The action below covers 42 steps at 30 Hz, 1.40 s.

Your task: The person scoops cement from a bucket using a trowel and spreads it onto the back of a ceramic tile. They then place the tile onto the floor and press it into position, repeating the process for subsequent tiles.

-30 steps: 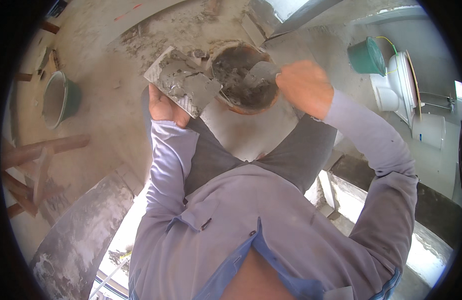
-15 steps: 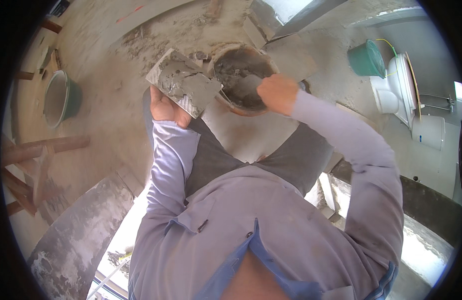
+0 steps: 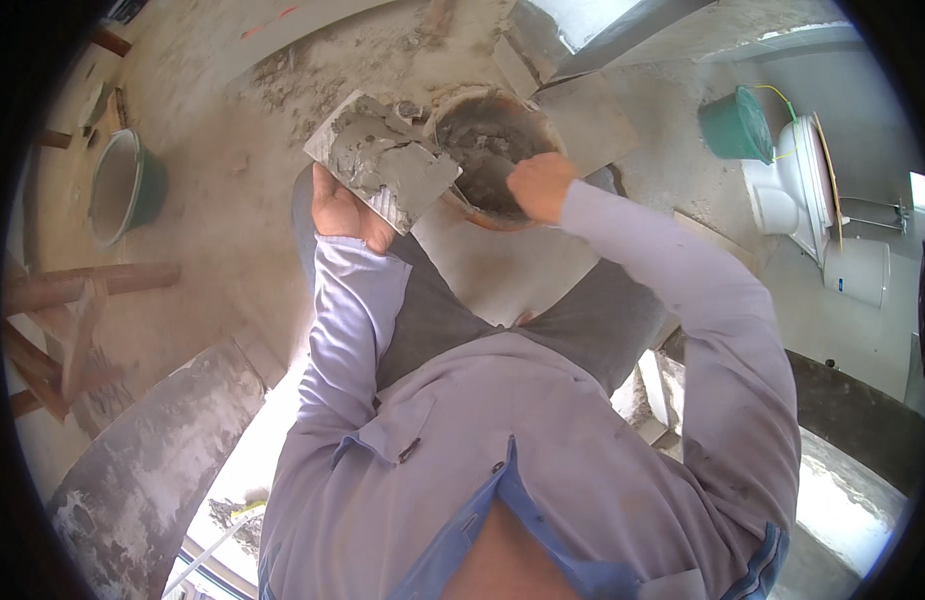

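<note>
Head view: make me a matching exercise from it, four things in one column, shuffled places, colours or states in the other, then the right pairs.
Things:
1. Left hand
2. Right hand
3. Tile
4. Bucket at the picture's left

Places, colours or states:
A. Green on its outer wall
B. Closed, at the right side of the round tub
C. Grey paste spread on top
D. Holding the tile from below

Pairs: 1-D, 2-B, 3-C, 4-A

A dusty floor (image 3: 217,225) spreads between a wooden frame (image 3: 97,287), left, and a white toilet (image 3: 774,211), right.
</note>
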### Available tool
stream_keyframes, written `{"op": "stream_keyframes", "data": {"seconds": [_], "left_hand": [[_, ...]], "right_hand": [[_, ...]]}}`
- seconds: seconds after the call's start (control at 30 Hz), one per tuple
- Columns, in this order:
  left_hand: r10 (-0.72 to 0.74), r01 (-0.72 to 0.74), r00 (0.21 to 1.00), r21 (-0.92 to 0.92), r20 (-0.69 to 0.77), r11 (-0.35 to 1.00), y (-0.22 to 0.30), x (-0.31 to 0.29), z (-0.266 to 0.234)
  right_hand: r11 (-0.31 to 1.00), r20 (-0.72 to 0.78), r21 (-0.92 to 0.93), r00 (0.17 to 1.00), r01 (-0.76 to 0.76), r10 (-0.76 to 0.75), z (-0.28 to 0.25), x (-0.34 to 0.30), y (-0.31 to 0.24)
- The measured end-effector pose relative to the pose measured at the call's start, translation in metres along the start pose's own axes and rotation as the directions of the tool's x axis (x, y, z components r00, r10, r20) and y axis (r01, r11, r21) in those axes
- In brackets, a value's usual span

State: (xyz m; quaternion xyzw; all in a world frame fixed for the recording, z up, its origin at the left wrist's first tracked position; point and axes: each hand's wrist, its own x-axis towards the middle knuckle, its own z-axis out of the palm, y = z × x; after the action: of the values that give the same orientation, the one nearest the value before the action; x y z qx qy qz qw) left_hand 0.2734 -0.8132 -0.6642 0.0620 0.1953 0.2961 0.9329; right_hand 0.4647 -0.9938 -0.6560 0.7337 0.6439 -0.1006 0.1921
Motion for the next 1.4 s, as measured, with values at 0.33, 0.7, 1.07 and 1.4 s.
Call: {"op": "stream_keyframes", "data": {"seconds": [0.33, 0.7, 1.07, 1.4], "left_hand": [[-0.011, 0.011, 1.000, 0.035, -0.017, 0.999, 0.005, -0.011, 0.009], [0.023, -0.015, 0.998, 0.126, -0.063, 0.992, 0.006, -0.009, 0.012], [-0.017, 0.017, 1.000, 0.008, -0.025, 1.000, 0.000, 0.004, -0.002], [-0.009, 0.011, 0.996, 0.024, -0.089, 1.000, 0.001, -0.001, 0.008]], "right_hand": [[0.957, -0.015, -0.284, 0.998, -0.058, 0.056, -0.050, -0.038, 0.003], [0.973, -0.090, -0.183, 0.988, -0.138, 0.123, -0.078, -0.050, -0.003], [0.998, 0.039, -0.020, 0.997, -0.063, 0.064, -0.031, -0.009, -0.019], [1.000, -0.061, -0.019, 0.998, 0.022, -0.023, -0.019, -0.016, 0.009]]}}
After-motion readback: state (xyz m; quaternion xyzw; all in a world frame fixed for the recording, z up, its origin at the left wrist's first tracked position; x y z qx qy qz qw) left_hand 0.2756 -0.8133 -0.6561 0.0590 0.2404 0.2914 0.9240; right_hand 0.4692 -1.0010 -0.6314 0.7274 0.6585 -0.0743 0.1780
